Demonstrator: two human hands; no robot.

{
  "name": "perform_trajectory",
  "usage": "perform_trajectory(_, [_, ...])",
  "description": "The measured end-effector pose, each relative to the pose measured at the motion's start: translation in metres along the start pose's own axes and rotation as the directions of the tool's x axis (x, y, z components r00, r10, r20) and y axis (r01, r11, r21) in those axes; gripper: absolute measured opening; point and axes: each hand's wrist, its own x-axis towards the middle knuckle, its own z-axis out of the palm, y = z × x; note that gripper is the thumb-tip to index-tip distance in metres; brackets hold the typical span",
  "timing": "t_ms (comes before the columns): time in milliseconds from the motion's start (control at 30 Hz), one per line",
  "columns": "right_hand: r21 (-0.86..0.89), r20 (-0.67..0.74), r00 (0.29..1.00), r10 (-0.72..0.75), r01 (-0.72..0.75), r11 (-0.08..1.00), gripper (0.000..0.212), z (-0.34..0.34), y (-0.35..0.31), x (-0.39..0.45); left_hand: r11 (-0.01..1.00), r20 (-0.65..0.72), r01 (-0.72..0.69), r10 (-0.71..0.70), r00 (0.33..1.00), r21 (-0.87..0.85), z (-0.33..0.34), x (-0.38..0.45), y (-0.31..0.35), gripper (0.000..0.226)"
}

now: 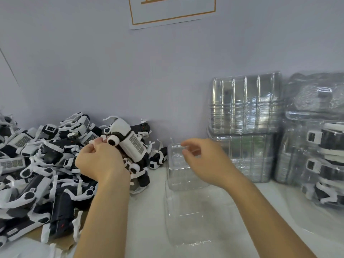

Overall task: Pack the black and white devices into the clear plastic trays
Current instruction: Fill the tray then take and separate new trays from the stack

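Observation:
My left hand (99,161) grips a black and white device (128,140), lifted and tilted above the edge of a big pile of such devices (37,164) on the left. An open clear plastic tray (186,211) lies in front of me on the white table, its lid standing up at the far end. My right hand (202,161) hovers over that lid with thumb and fingers loosely curved; whether it touches the plastic is unclear. Nothing lies in the open tray.
Stacks of empty clear trays (245,112) stand against the wall at the back right. Further right, packed trays (323,164) with devices inside are piled. A paper sign (171,12) hangs on the wall. Brown cardboard (61,241) shows under the pile.

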Motion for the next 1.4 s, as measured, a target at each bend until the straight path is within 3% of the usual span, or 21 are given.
perform_trajectory(67, [0.072, -0.016, 0.998, -0.055, 0.056, 0.996, 0.033, 0.007, -0.006, 0.0, 0.977, 0.086, 0.131, -0.117, 0.989, -0.171, 0.004, -0.006, 0.007, 0.023])
perform_trajectory(133, [0.145, -0.002, 0.994, -0.109, 0.108, 0.984, 0.048, 0.014, -0.01, -0.002, 0.921, 0.258, 0.281, -0.212, 0.943, -0.27, 0.011, -0.022, 0.014, 0.024])
perform_trajectory(200, [0.163, -0.011, 0.987, -0.163, 0.163, 0.973, 0.063, 0.022, -0.011, -0.003, 0.877, 0.385, 0.38, -0.254, 0.887, -0.296, 0.018, -0.045, 0.014, 0.019])
perform_trajectory(300, [0.102, -0.126, 0.986, -0.11, 0.123, 0.987, 0.08, 0.023, -0.006, -0.001, 0.836, 0.544, 0.492, -0.302, 0.782, -0.243, 0.024, -0.073, 0.006, 0.01])
perform_trajectory(433, [0.005, -0.324, 0.941, -0.094, 0.101, 0.995, 0.046, 0.01, 0.008, 0.003, 0.832, 0.696, 0.548, -0.342, 0.631, -0.088, 0.028, -0.088, 0.002, 0.016])
perform_trajectory(500, [0.012, -0.29, 0.953, -0.09, 0.097, 0.995, 0.034, 0.006, 0.014, 0.004, 0.877, 0.688, 0.479, -0.324, 0.65, -0.04, 0.026, -0.089, 0.001, 0.012])
perform_trajectory(600, [0.061, -0.214, 0.976, -0.036, 0.05, 0.997, 0.028, 0.004, 0.024, 0.002, 0.96, 0.589, 0.274, -0.253, 0.768, 0.056, 0.024, -0.078, 0.003, 0.015])
perform_trajectory(667, [0.082, -0.184, 0.983, 0.0, 0.015, 0.997, 0.026, 0.001, 0.028, 0.002, 0.986, 0.521, 0.053, -0.13, 0.844, 0.161, 0.032, -0.06, 0.007, 0.024])
perform_trajectory(733, [0.104, -0.173, 0.985, 0.019, -0.001, 0.995, 0.025, -0.001, 0.031, 0.002, 0.931, 0.545, -0.224, 0.033, 0.838, 0.289, 0.047, -0.033, 0.009, 0.031])
perform_trajectory(800, [0.131, -0.177, 0.984, 0.033, -0.01, 0.991, 0.024, -0.003, 0.034, 0.003, 0.711, 0.61, -0.512, 0.148, 0.779, 0.482, 0.06, 0.009, 0.01, 0.04])
perform_trajectory(867, [0.152, -0.169, 0.985, 0.045, -0.019, 0.988, 0.024, -0.003, 0.035, 0.003, 0.383, 0.62, -0.633, 0.175, 0.764, 0.673, 0.06, 0.07, 0.016, 0.047])
perform_trajectory(900, [0.152, -0.159, 0.986, 0.049, -0.025, 0.988, 0.025, -0.002, 0.035, 0.004, 0.227, 0.597, -0.612, 0.14, 0.79, 0.757, 0.054, 0.105, 0.018, 0.05])
perform_trajectory(967, [0.145, -0.145, 0.988, 0.058, -0.037, 0.989, 0.026, -0.001, 0.036, 0.005, 0.022, 0.534, -0.533, -0.026, 0.845, 0.846, 0.034, 0.167, 0.017, 0.057])
perform_trajectory(1033, [0.147, -0.151, 0.987, 0.059, -0.037, 0.989, 0.024, 0.0, 0.037, 0.006, -0.112, 0.485, -0.514, -0.212, 0.849, 0.85, 0.017, 0.196, 0.0, 0.068])
perform_trajectory(1100, [0.149, -0.162, 0.985, 0.057, -0.033, 0.988, 0.023, 0.001, 0.037, 0.008, -0.208, 0.428, -0.48, -0.251, 0.868, 0.852, 0.01, 0.193, -0.022, 0.077])
perform_trajectory(1167, [0.161, -0.165, 0.985, 0.057, -0.03, 0.987, 0.024, 0.003, 0.035, 0.008, -0.146, 0.454, -0.491, -0.227, 0.861, 0.859, 0.009, 0.177, -0.035, 0.074])
perform_trajectory(1300, [0.185, -0.151, 0.987, 0.054, -0.025, 0.982, 0.022, 0.005, 0.034, 0.008, 0.119, 0.624, -0.615, -0.231, 0.747, 0.78, 0.013, 0.141, -0.039, 0.061])
perform_trajectory(1400, [0.2, -0.145, 0.988, 0.051, -0.021, 0.98, 0.019, 0.003, 0.032, 0.006, 0.098, 0.701, -0.703, -0.252, 0.667, 0.704, 0.011, 0.119, -0.037, 0.052])
